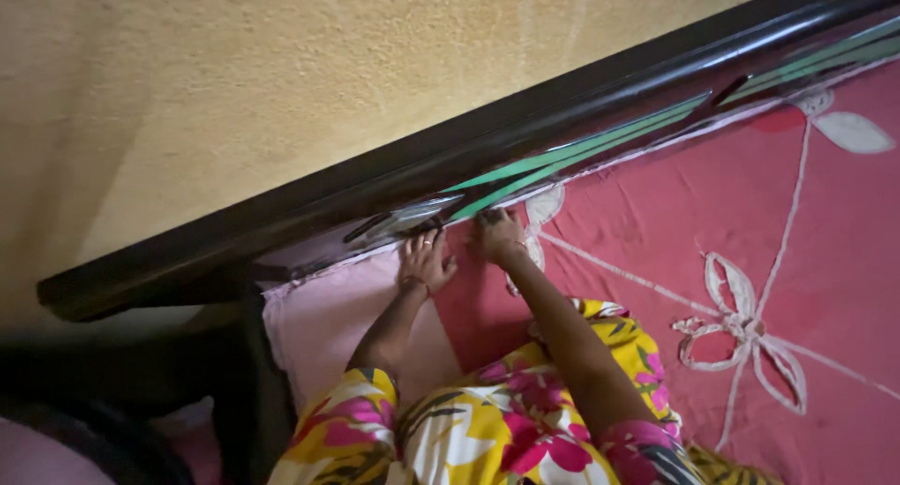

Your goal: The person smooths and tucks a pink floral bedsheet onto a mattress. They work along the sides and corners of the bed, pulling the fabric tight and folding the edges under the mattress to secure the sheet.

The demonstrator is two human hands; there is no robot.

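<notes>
A pink bedsheet (656, 223) with white flower embroidery covers the mattress. My left hand (425, 260) lies flat on the sheet near its top edge, fingers spread, a ring on one finger. Just to the right, my right hand (498, 237) presses its fingertips into the gap between the sheet's edge and the dark wooden headboard (394, 180). Whether the right fingers pinch the sheet is hidden. My arms come out of a yellow floral garment (487, 429).
A paler pink cloth (323, 321) shows at the mattress corner on the left. Green stripes (581, 152) run along the headboard's inner face. A yellow textured wall (281, 73) rises behind. Dark space drops off left of the bed.
</notes>
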